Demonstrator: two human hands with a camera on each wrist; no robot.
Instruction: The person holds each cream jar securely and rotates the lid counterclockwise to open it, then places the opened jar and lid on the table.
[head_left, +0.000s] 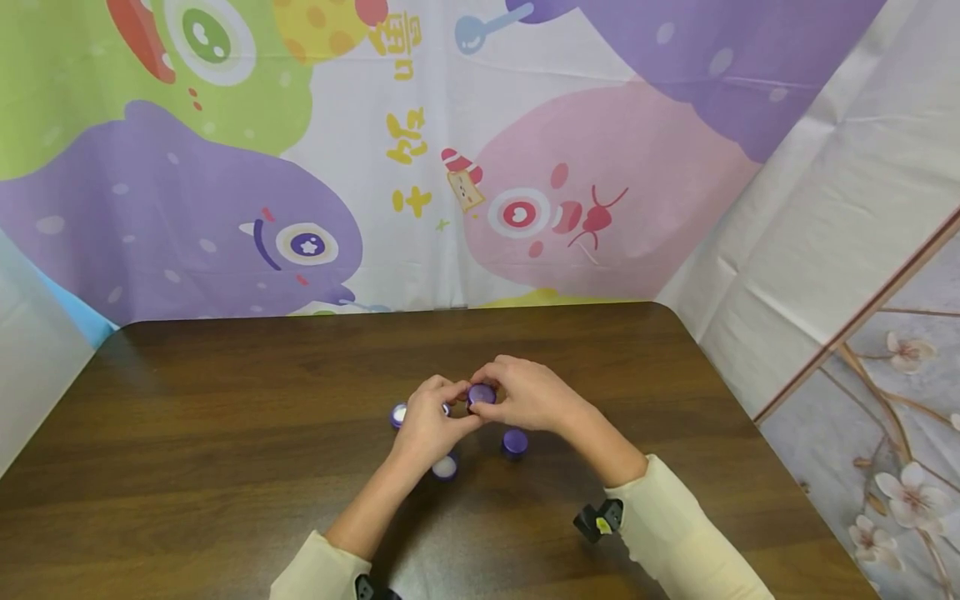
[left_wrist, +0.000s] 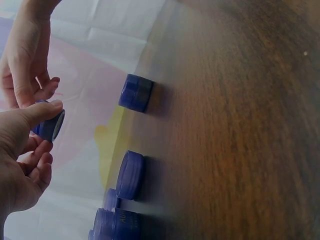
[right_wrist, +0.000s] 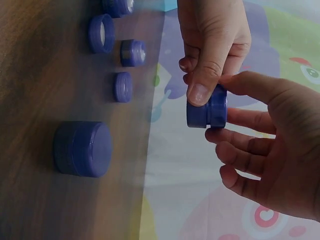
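Observation:
Both hands meet on one small purple round jar [head_left: 482, 395], held up over the table. In the right wrist view, the left hand [head_left: 429, 425] pinches the jar's lower part, its thumb lying across the side. The right hand [head_left: 528, 393] grips the upper part, the lid [right_wrist: 218, 107], between thumb and fingers. A groove shows between the two parts. Below the hands, a closed purple jar [head_left: 514, 443] stands to the right. An upturned lid [head_left: 444, 467] with a white inside lies nearer the person.
On the left, a purple piece with a white centre [head_left: 398, 415] sits on the brown wooden table [head_left: 225, 467]. Behind the left hand, an open small jar [right_wrist: 133, 53] and another lid [right_wrist: 122, 87] show in the right wrist view. A cartoon-printed curtain [head_left: 420, 267] hangs at the table's far edge.

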